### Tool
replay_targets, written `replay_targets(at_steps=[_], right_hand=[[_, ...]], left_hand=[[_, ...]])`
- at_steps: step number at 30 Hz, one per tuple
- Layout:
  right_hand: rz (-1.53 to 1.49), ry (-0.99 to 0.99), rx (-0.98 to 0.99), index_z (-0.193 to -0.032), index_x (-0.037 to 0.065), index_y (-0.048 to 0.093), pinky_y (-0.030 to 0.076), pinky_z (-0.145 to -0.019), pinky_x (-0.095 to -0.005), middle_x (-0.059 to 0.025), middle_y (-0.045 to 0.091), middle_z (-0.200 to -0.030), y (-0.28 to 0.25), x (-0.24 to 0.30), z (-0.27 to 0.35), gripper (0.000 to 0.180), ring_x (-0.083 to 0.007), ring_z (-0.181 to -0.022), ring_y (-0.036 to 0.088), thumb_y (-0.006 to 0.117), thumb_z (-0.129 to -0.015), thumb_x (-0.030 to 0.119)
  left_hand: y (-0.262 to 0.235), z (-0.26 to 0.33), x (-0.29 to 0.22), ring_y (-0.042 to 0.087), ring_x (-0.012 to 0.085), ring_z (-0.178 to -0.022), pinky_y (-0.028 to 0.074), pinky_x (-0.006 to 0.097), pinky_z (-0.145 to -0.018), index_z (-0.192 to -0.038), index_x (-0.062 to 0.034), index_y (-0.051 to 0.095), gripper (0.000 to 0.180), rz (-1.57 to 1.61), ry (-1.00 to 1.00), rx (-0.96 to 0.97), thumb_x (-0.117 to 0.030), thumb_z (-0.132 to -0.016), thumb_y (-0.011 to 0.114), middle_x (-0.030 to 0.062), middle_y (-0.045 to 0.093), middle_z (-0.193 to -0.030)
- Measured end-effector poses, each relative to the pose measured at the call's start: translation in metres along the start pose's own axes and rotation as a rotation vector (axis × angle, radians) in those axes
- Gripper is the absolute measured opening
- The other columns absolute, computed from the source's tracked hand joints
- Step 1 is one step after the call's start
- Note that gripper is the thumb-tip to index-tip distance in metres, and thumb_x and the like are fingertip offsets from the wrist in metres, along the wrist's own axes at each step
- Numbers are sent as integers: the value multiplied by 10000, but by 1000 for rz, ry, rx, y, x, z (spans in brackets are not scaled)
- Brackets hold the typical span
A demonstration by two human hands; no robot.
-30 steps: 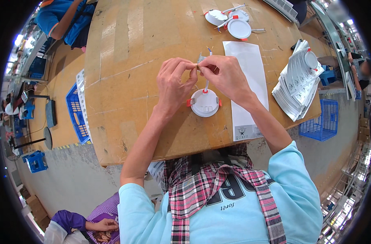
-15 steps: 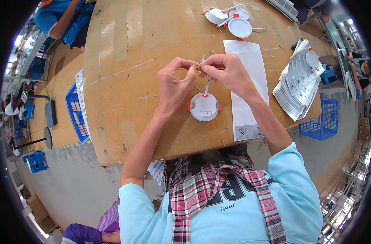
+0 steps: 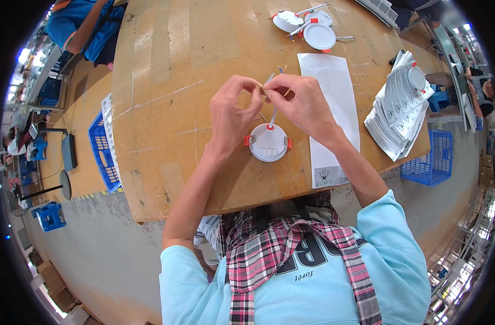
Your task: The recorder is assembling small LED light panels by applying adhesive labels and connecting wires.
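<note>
A round white downlight (image 3: 268, 147) with red-tipped spring clips on both sides lies on the table in front of me. Its short white cable (image 3: 272, 117) runs up from a red grommet to my fingers. My right hand (image 3: 303, 103) is closed in a pinch about the cable's upper part, and thin wire ends stick out beyond the fingers. My left hand (image 3: 232, 106) pinches thumb against forefinger right beside it, the fingertips of both hands meeting. Whatever small piece sits between the left fingertips is hidden.
A long white paper sheet (image 3: 334, 119) lies right of the lamp. Further right is a stack of printed white sheets (image 3: 396, 116) with a downlight (image 3: 416, 78) on top. Several more downlights (image 3: 319, 37) lie at the far side. Blue crates (image 3: 102, 149) stand beyond the table's sides.
The downlight has shifted slightly left. Both hands stay at the cable end, with the fingers moved a little closer. A person in purple at lower left has gone from view.
</note>
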State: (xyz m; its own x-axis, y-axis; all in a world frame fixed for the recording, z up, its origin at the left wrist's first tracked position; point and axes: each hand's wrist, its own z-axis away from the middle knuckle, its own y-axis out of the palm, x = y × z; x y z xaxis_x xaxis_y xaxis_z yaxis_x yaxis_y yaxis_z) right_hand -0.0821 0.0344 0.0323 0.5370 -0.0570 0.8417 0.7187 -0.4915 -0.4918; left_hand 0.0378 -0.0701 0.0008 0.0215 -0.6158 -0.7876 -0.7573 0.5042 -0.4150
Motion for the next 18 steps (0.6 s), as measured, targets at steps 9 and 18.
replay_targets(at_steps=[9,18], right_hand=[[27,14,-163,-890,-20,627,431,-537,-278,-100,605,-701,-5,10,8,225,-131,-568,517,670,-848,196],[-302,282,-16,-979,-21,544,489,-618,-243,-69,579,-837,2,-27,-10,296,-120,-744,594,660,-866,226]], left_hand=[[-2,-4,8,621,168,-860,490,307,-757,-1127,64,519,517,464,-454,16,-383,-884,609,129,664,-915],[-2,-5,23,635,111,-786,518,242,-713,-966,-1,636,214,575,-566,81,-204,-903,609,74,671,-883]])
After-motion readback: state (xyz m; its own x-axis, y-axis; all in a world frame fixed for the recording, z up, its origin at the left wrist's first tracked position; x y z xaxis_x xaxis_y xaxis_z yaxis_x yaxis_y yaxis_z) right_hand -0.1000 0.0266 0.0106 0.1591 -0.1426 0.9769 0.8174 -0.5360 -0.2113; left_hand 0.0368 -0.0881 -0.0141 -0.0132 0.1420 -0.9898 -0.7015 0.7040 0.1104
